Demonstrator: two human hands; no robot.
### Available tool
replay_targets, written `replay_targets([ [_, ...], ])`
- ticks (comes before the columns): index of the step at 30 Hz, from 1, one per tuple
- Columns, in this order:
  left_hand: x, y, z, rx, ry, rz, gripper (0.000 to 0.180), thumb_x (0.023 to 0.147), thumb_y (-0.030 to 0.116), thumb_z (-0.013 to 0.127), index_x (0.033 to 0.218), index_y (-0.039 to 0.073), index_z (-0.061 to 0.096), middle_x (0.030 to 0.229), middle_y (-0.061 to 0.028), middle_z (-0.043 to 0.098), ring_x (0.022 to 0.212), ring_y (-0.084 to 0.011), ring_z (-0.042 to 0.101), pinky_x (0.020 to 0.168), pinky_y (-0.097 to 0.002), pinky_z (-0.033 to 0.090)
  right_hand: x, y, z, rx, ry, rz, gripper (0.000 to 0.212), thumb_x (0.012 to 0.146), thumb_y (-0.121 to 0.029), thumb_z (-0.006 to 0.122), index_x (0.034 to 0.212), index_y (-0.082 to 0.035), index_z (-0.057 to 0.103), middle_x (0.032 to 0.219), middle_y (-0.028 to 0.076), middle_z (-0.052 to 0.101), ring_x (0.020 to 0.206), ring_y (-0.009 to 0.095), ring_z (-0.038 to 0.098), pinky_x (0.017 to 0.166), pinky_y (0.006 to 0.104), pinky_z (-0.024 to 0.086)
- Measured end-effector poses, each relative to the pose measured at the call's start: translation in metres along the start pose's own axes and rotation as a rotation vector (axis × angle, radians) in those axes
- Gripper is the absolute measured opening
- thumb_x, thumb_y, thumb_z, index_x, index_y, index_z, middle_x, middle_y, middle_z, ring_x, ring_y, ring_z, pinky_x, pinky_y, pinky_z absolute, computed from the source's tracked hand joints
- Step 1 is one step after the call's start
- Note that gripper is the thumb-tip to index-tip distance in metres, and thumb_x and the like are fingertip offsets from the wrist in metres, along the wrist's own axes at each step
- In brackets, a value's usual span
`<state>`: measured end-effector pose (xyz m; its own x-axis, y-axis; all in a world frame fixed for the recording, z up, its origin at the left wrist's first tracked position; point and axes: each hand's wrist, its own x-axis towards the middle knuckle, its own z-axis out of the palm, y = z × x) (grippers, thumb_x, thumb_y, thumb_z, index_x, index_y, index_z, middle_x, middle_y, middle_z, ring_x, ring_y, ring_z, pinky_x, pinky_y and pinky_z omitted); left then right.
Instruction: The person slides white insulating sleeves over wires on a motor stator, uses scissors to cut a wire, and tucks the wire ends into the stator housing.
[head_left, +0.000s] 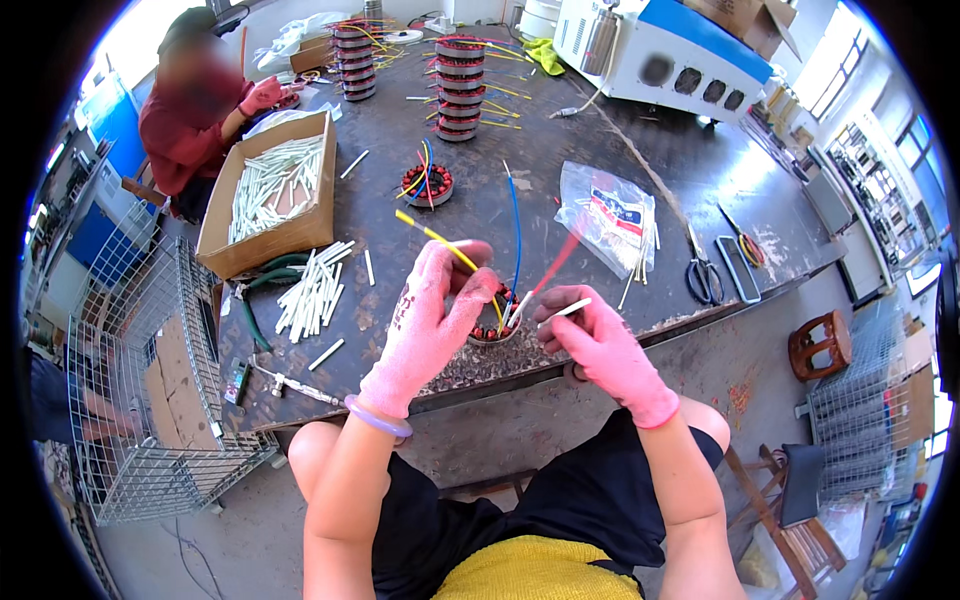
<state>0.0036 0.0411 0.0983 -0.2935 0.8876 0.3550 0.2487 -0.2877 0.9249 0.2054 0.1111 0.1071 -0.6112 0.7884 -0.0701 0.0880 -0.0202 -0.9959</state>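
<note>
A wound motor stator (492, 334) with red windings lies at the table's near edge, partly hidden behind my hands. Yellow, blue and red wires rise from it. My left hand (432, 312), in a pink glove, pinches the yellow wire (440, 238), whose end points up and left. In my right hand (603, 345), also pink-gloved, a short white sleeve tube (573, 307) sits between thumb and fingers. The blue wire (517, 225) stands upright between the hands. The red wire (556, 264) slants up beside the right hand. White sleeving shows at its base.
Loose white tubes (313, 292) lie left, beside a cardboard box (320, 205) full of them. Another stator (428, 186) and stacked stators (460, 90) stand farther back. Scissors (704, 280) and a plastic bag (606, 215) lie right. A co-worker (190, 130) sits far left.
</note>
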Motion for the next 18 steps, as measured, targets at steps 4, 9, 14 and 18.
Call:
replay_targets([
  [4, 0.001, 0.002, -0.006, -0.007, -0.054, -0.051, 0.018, 0.101, 0.015, 0.052, 0.107, 0.003, 0.064, 0.091, -0.0006, 0.062, 0.074, -0.0054, 0.055, 0.065, -0.0219, 0.046, -0.006, -0.045, 0.003, 0.003, -0.109, 0.05, 0.018, 0.097, -0.008, 0.057, 0.113, -0.001, 0.062, 0.094, 0.003, 0.064, 0.082, 0.007, 0.058, 0.074, 0.0236, 0.048],
  [9, -0.006, 0.013, -0.004, -0.113, -0.122, -0.128, 0.013, 0.098, 0.007, 0.053, 0.107, 0.001, 0.06, 0.08, -0.0036, 0.066, 0.062, -0.0074, 0.056, 0.06, -0.0252, 0.047, -0.001, -0.09, 0.021, -0.007, -0.044, -0.275, 0.013, 0.096, -0.011, 0.064, 0.103, 0.0, 0.066, 0.083, -0.003, 0.058, 0.072, 0.003, 0.05, 0.061, 0.0197, 0.039],
  [14, -0.009, 0.002, -0.005, 0.097, -0.145, 0.026, 0.017, 0.094, 0.007, 0.057, 0.11, 0.004, 0.061, 0.087, -0.0096, 0.066, 0.069, -0.0208, 0.066, 0.064, -0.0324, 0.052, 0.017, -0.125, 0.042, -0.083, -0.003, -0.378, 0.01, 0.097, -0.01, 0.062, 0.094, -0.001, 0.062, 0.076, -0.002, 0.058, 0.064, 0.003, 0.045, 0.055, 0.0209, 0.037],
  [18, -0.011, 0.004, -0.006, 0.149, -0.135, 0.051, 0.018, 0.093, 0.008, 0.058, 0.11, 0.004, 0.061, 0.089, -0.0109, 0.067, 0.071, -0.0216, 0.067, 0.066, -0.0326, 0.052, 0.028, -0.127, 0.048, -0.309, -0.01, -0.53, 0.012, 0.098, -0.012, 0.059, 0.101, -0.001, 0.062, 0.076, -0.003, 0.056, 0.065, 0.002, 0.046, 0.056, 0.0193, 0.037],
])
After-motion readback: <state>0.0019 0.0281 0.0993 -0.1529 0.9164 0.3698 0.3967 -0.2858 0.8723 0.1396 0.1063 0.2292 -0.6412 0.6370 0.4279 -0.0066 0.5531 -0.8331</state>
